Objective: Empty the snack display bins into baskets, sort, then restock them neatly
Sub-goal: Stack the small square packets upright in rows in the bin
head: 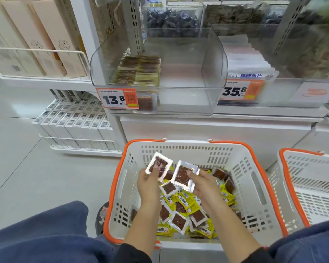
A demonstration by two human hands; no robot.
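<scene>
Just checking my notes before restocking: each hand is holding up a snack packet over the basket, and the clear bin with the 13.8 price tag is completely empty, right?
Not quite. The head view shows the clear bin with the 13.8 tag already holds neat rows of packets on its left side. The rest stands: the left hand and right hand each hold up a packet over the basket.

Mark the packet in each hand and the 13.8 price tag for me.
Left-hand packet (158, 166), head view, on its brown centre.
Right-hand packet (182, 176), head view, on its brown centre.
13.8 price tag (116, 99), head view, on the printed digits.
</scene>
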